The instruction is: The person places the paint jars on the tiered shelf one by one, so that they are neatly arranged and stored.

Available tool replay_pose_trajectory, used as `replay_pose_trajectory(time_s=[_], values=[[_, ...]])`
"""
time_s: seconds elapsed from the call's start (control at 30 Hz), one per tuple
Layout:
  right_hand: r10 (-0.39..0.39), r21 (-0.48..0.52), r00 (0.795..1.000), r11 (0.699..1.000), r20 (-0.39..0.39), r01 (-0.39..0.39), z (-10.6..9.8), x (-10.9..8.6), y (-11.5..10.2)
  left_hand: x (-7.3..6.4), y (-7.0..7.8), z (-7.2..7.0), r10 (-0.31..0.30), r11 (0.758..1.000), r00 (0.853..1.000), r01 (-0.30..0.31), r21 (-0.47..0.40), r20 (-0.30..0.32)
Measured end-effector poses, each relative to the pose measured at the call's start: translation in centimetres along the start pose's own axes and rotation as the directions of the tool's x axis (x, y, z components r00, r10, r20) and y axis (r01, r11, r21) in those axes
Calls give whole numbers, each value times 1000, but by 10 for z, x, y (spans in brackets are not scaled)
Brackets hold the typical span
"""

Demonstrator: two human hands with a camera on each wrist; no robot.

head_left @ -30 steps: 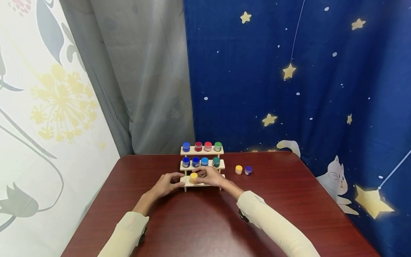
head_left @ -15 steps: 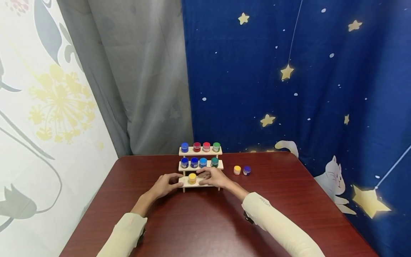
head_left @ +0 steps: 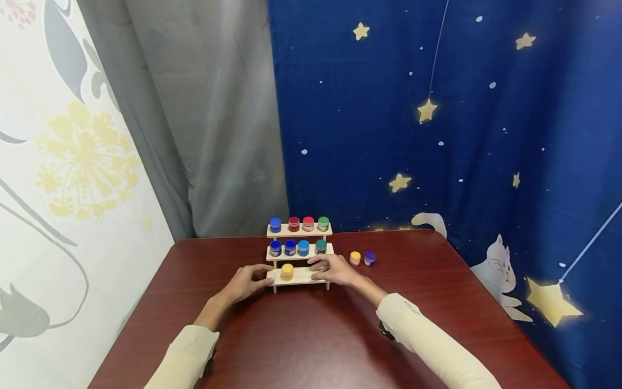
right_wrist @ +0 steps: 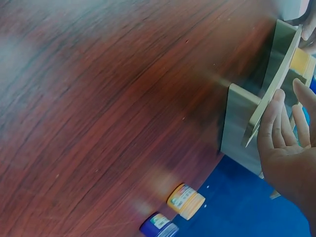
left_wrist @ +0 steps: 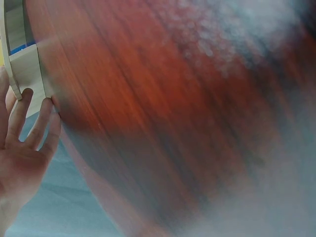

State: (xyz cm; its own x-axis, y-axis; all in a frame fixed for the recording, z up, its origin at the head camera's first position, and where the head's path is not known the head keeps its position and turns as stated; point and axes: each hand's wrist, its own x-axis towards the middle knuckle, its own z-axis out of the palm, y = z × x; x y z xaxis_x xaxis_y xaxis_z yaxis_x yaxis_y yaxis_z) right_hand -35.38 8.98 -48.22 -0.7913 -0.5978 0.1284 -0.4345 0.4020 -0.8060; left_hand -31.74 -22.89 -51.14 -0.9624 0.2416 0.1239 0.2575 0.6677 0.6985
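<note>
A three-tier wooden display rack [head_left: 302, 276] stands at the back of the table, holding small paint jars. One yellow jar [head_left: 287, 272] sits on its lowest shelf, left of the middle. My left hand [head_left: 247, 283] is at that shelf's left end; in the left wrist view its fingertips [left_wrist: 46, 102] reach the rack's side, fingers fairly straight. At the right end, my right hand [head_left: 338, 270] hovers with relaxed fingers and no jar between them. In the right wrist view these fingers [right_wrist: 277, 116] overlap the shelf edge, apart from the yellow jar [right_wrist: 299, 61].
Blue, red and green jars [head_left: 308, 224] line the top shelf. The middle shelf carries blue jars [head_left: 290, 248] and a dark green jar [head_left: 321, 246]. Right of the rack, another yellow jar [head_left: 355, 258] and a purple jar [head_left: 370, 258] stand on the table [head_left: 291, 335]. Curtains hang behind.
My right hand has let go of the yellow jar, leaving it on the lowest shelf, and has moved right to the shelf's end. My left hand stays at the left end.
</note>
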Motion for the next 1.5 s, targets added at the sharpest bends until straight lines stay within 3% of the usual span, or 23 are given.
replay_pose_trajectory(time_s=[0.4, 0.73, 0.97, 1.5], values=[[22, -16, 1000, 1000, -10, -22, -13, -10, 5, 0, -1, 0, -6, 1000, 1000, 6, 2, 2], [-36, 55, 999, 998, 8, 35, -29, -20, 15, -3, 1, -1, -8, 1000, 1000, 8, 2, 5], [-40, -27, 999, 999, -34, 39, -42, -29, 24, -1, 0, 0, -6, 1000, 1000, 6, 3, 2], [21, -58, 987, 998, -161, -31, -71, -58, 59, 0, -1, 1, 15, 1000, 1000, -15, 2, 1]])
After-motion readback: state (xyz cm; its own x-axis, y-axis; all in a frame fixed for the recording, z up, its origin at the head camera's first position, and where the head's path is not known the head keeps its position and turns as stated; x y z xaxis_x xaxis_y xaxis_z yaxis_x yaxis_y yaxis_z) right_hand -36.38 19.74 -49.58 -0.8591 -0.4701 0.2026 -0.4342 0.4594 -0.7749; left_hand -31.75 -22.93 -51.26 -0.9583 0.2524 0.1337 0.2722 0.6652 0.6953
